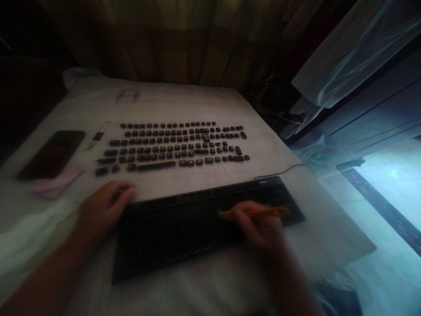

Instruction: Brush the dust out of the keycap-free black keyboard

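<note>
A black keyboard base (184,224) without its keycaps lies at a slant on the white-covered table. In my right hand (259,224) is a small paintbrush (269,212) with an orange handle, its pale bristles pointing left over the middle of the keyboard. My left hand (103,206) rests on the table at the keyboard's upper left corner. Its fingers are loosely curled, the thumb beside the keyboard's edge, and nothing shows in them. Beyond the keyboard, loose black keycaps (156,166) are laid out in several rows. The picture is dim and blurred.
At the left a dark phone (54,153) lies partly on a pink cloth (61,182). Near it is a small dark-and-clear object (98,135). A cable (279,172) runs from the keyboard over the table's right edge. A curtain (164,39) hangs behind.
</note>
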`<state>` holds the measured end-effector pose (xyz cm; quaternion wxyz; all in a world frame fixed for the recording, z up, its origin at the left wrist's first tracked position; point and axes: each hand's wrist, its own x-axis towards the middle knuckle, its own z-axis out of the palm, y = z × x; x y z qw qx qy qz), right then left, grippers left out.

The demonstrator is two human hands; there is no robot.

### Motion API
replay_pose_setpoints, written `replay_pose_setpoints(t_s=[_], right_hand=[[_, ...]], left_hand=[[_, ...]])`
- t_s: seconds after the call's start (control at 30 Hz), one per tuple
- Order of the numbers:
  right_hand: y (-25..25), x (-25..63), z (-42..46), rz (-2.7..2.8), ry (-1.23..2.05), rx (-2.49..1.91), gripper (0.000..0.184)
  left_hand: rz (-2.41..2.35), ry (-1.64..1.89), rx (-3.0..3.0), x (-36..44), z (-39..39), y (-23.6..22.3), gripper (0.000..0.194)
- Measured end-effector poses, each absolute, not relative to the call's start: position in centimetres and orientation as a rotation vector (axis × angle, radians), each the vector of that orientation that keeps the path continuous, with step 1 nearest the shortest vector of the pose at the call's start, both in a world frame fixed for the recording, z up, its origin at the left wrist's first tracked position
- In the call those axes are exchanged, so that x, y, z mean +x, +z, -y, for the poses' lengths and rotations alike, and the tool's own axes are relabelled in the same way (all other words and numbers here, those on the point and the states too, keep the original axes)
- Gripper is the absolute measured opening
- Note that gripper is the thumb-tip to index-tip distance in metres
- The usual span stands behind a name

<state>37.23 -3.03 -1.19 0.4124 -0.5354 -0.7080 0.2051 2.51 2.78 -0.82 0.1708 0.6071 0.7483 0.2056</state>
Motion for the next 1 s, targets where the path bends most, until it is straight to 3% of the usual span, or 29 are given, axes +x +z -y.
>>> replay_pose_setpoints(t_s=[0.37, 1.0], right_hand=[[-0.84, 37.05, 3.14, 1.775, 0.621, -1.294, 0.017], [-1.21, 37.45, 2.81, 1.804, 0.472, -1.349, 0.019]], left_hand=[[-2.141, 0.556, 1.746, 2.57, -2.78, -0.65, 0.041], [-2.134, 0.546, 1.748, 2.61, -2.72, -0.57, 0.041]])
